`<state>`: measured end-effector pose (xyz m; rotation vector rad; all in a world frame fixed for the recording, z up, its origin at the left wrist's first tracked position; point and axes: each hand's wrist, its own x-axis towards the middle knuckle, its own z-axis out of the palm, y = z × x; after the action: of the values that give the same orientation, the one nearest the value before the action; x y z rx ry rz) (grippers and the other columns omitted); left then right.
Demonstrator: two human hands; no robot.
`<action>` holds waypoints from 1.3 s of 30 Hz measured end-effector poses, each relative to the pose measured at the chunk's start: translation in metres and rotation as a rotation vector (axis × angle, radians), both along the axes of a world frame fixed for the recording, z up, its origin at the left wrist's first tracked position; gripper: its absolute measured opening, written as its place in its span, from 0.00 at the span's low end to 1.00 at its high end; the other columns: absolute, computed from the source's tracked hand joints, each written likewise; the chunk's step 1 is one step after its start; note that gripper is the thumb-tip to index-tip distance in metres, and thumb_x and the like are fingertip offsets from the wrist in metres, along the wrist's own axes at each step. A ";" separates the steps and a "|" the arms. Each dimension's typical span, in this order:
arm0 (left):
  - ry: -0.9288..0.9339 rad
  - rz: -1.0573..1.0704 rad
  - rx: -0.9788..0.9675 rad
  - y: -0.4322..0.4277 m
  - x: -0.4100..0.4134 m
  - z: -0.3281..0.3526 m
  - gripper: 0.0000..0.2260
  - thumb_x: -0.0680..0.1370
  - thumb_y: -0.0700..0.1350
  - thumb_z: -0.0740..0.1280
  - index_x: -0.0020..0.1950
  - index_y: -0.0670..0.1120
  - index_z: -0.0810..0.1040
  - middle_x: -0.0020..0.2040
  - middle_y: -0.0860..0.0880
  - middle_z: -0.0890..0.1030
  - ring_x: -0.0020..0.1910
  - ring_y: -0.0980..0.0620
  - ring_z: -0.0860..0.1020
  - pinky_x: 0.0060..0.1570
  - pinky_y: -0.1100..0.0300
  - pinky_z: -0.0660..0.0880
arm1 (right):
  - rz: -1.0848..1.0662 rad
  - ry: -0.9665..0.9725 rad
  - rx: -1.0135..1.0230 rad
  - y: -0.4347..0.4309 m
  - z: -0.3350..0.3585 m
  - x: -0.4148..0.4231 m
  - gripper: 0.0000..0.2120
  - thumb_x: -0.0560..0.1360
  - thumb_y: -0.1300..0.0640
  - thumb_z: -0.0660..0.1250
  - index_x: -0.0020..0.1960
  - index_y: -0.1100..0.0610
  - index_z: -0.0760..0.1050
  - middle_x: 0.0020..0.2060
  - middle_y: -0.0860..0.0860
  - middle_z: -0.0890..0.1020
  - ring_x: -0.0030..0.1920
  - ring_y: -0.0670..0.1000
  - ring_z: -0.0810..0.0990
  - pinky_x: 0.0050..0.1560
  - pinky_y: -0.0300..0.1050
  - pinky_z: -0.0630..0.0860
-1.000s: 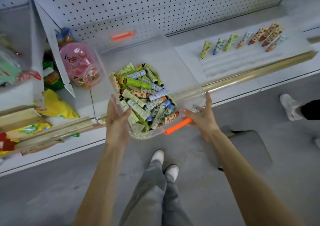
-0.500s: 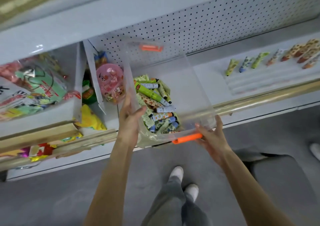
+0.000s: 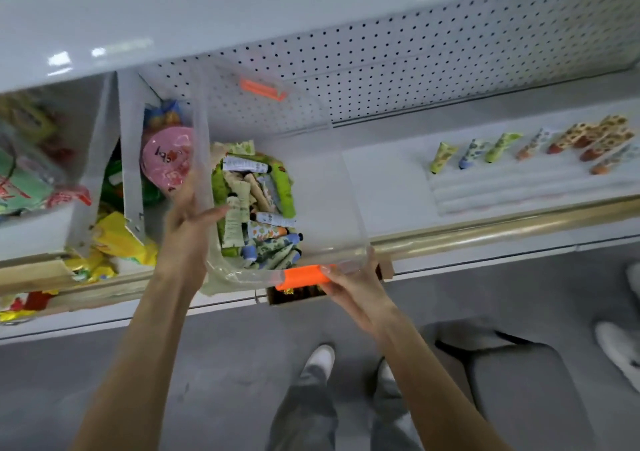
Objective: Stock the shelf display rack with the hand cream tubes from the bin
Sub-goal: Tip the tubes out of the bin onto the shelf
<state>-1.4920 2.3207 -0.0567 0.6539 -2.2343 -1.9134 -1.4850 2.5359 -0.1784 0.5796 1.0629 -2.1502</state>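
One clear bin point(image 3: 346, 191), two orange handles point(image 3: 304, 276). Loose tubes point(image 3: 273, 220) inside: heaped and overlapping, no sure count. Racked tubes point(image 3: 500, 145): eight, on one display rack point(image 3: 502, 187). One pink tub point(image 3: 166, 159). Two hands: left hand point(image 3: 188, 215), right hand point(image 3: 353, 284).

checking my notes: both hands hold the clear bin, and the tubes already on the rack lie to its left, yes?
One slip: the head view shows the rack tubes lying right of the clear bin, not left. The left hand and right hand do hold it.
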 end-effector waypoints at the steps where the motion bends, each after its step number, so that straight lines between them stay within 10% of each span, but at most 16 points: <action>1: -0.015 0.043 -0.023 0.001 -0.003 -0.001 0.27 0.76 0.32 0.63 0.73 0.51 0.67 0.69 0.57 0.71 0.68 0.60 0.68 0.62 0.62 0.68 | 0.005 -0.015 -0.005 0.000 -0.001 -0.002 0.49 0.67 0.76 0.69 0.73 0.44 0.48 0.66 0.62 0.71 0.47 0.53 0.85 0.41 0.47 0.80; 5: -0.072 0.157 -0.052 0.004 -0.008 -0.003 0.20 0.77 0.35 0.65 0.68 0.47 0.70 0.59 0.48 0.77 0.49 0.57 0.78 0.49 0.63 0.73 | 0.042 -0.067 -0.011 -0.001 -0.002 -0.005 0.50 0.68 0.76 0.69 0.74 0.43 0.45 0.50 0.61 0.80 0.41 0.53 0.85 0.37 0.45 0.80; 8: -0.039 0.116 -0.094 0.000 -0.007 -0.002 0.26 0.75 0.32 0.65 0.72 0.46 0.68 0.67 0.55 0.73 0.63 0.60 0.73 0.60 0.66 0.69 | 0.073 -0.050 -0.041 -0.005 -0.003 -0.004 0.48 0.69 0.76 0.68 0.73 0.45 0.44 0.39 0.56 0.84 0.40 0.53 0.85 0.38 0.45 0.81; 18: -0.124 0.095 -0.048 0.007 -0.025 -0.002 0.29 0.79 0.44 0.64 0.77 0.56 0.58 0.77 0.58 0.59 0.75 0.58 0.57 0.74 0.53 0.52 | 0.203 0.045 0.132 0.000 -0.008 -0.028 0.63 0.62 0.57 0.77 0.74 0.43 0.29 0.71 0.59 0.64 0.52 0.52 0.82 0.46 0.44 0.82; 21: -0.141 0.087 -0.057 0.007 -0.026 -0.003 0.29 0.78 0.47 0.65 0.76 0.58 0.57 0.77 0.59 0.58 0.75 0.57 0.56 0.75 0.51 0.52 | 0.344 0.209 0.429 0.005 -0.012 -0.031 0.65 0.58 0.45 0.78 0.76 0.50 0.33 0.77 0.51 0.45 0.73 0.54 0.63 0.69 0.52 0.67; 25: -0.125 0.041 -0.057 0.005 -0.025 -0.006 0.32 0.75 0.51 0.68 0.76 0.60 0.58 0.77 0.60 0.57 0.75 0.59 0.55 0.74 0.52 0.52 | 0.507 0.410 0.730 0.012 -0.018 -0.036 0.55 0.66 0.40 0.73 0.77 0.57 0.40 0.77 0.49 0.44 0.77 0.48 0.44 0.73 0.43 0.45; 34: -0.147 -0.029 -0.105 0.018 -0.036 -0.013 0.28 0.74 0.56 0.68 0.69 0.72 0.60 0.64 0.76 0.60 0.63 0.74 0.57 0.59 0.67 0.57 | 0.618 0.408 0.702 0.024 -0.033 -0.038 0.49 0.71 0.42 0.69 0.78 0.57 0.42 0.77 0.49 0.46 0.77 0.48 0.45 0.73 0.42 0.47; 39: -0.156 -0.069 -0.165 0.025 -0.043 -0.013 0.27 0.77 0.52 0.66 0.71 0.70 0.59 0.76 0.63 0.56 0.70 0.66 0.55 0.65 0.61 0.55 | 0.537 0.361 0.641 0.016 -0.047 -0.032 0.48 0.72 0.50 0.72 0.77 0.59 0.42 0.77 0.52 0.47 0.77 0.49 0.46 0.73 0.43 0.47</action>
<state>-1.5354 2.3458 -0.0700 0.7331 -2.5088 -1.7366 -1.5169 2.5520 -0.2254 0.1350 1.8844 -1.4504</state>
